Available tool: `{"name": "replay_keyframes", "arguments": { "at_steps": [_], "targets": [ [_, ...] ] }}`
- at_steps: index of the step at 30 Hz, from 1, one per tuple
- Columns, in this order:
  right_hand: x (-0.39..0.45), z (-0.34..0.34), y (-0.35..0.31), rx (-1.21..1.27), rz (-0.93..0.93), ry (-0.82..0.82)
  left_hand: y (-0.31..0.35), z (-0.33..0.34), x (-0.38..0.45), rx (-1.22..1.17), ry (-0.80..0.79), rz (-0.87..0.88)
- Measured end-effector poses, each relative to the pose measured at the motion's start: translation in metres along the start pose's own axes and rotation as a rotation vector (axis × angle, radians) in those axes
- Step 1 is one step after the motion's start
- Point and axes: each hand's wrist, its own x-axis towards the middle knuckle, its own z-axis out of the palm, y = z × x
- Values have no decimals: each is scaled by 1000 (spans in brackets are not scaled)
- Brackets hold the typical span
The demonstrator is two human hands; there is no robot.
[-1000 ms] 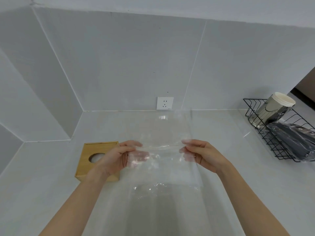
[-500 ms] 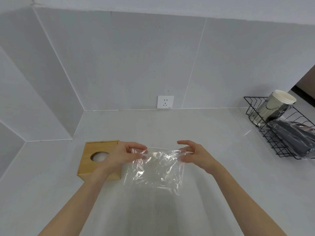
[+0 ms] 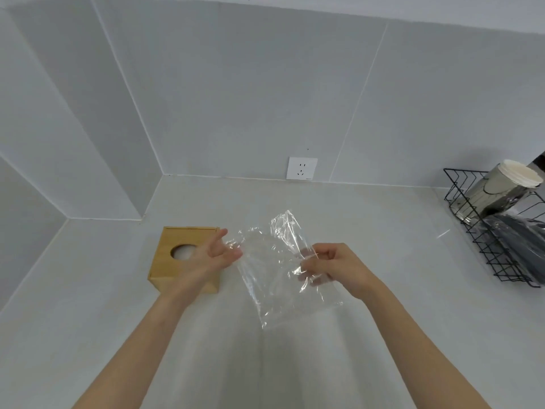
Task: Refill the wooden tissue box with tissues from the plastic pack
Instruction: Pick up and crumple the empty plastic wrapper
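1. Two bare forearms reach up from the near edge, angled toward each other.
2. The left hand [image 3: 213, 255] is spread open, fingers splayed and pointing right, gripping nothing.
3. The right hand [image 3: 330, 267] is curled, thumb and fingers pinched together on clear plastic film [image 3: 280, 278].
4. The hands are level with each other and near, not touching.

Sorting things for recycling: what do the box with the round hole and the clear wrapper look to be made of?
The box looks like light wood or bamboo, matte, with faint grain and a visible panel seam. The wrapper, pinched in the right hand, looks like thin clear plastic film: see-through, crinkled, with glossy glints.
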Motion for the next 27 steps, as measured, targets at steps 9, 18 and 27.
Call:
{"name": "replay_keyframes", "arguments": {
  "at_steps": [9, 18, 27],
  "targets": [
    [7, 78, 26, 296, 142, -152, -55, 3, -68, -321, 107, -189],
    [-14, 186, 47, 71, 183, -218, -104, -106, -153, -297, 265, -171],
    [-65, 359, 87, -61, -50, -228, -163, -223, -289, -14, 452, -87]
  ]
}}
